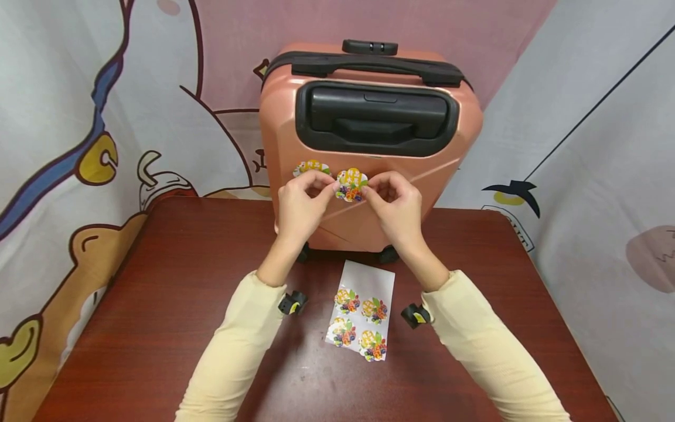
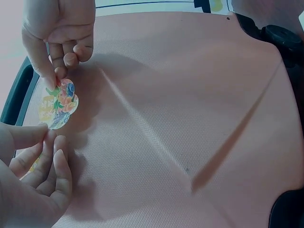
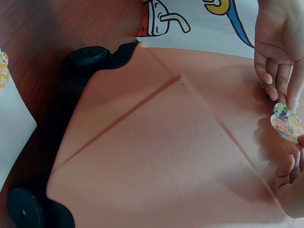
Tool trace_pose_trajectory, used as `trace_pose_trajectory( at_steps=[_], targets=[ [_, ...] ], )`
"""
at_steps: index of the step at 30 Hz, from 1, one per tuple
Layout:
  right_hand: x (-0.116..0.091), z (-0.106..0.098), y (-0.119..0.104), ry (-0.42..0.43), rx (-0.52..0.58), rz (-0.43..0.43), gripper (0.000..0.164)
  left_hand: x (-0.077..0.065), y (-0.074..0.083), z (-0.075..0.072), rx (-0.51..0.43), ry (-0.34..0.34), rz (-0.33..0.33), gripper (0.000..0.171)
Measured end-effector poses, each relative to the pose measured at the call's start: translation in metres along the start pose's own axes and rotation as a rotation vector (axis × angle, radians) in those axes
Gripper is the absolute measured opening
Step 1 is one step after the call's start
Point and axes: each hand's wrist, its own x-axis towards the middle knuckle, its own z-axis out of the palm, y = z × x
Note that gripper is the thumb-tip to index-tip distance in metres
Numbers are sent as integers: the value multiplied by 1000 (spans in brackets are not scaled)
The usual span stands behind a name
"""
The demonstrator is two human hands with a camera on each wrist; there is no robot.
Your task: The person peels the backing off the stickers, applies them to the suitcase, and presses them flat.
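A colourful fruit-print sticker [image 1: 351, 184] is stretched between both hands, close in front of the suitcase [image 1: 353, 228]. My left hand [image 1: 302, 205] pinches its left edge between thumb and fingertips. On the opposite edge, the thumb and fingers of my right hand [image 1: 399, 205] pinch it too. The left wrist view shows the sticker [image 2: 59, 104] near the textured pink shell, with both hands' shadows falling there. A second sticker [image 1: 312, 166] is on the suitcase just left of the held one, partly hidden by my left hand.
A white sticker sheet [image 1: 368, 278] bearing several fruit stickers lies on the dark red-brown table [image 1: 211, 264], below the suitcase. The suitcase stands upright at the table's back, its black handle recess [image 1: 377, 117] above the hands. A cartoon-print cloth [image 1: 221, 47] hangs behind.
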Motion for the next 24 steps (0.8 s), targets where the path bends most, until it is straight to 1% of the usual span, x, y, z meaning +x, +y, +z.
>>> trace_pose_trajectory(
  at_steps=[9, 16, 24],
  targets=[
    [1, 2, -1, 12, -10, -18, 10, 1, 1, 0, 20, 14, 37, 12],
    [2, 3, 1, 22, -12, -47, 10, 2, 2, 0, 27, 28, 25, 12],
    [3, 5, 2, 50, -24, -85, 9, 3, 1, 2, 34, 54, 37, 12]
  ],
)
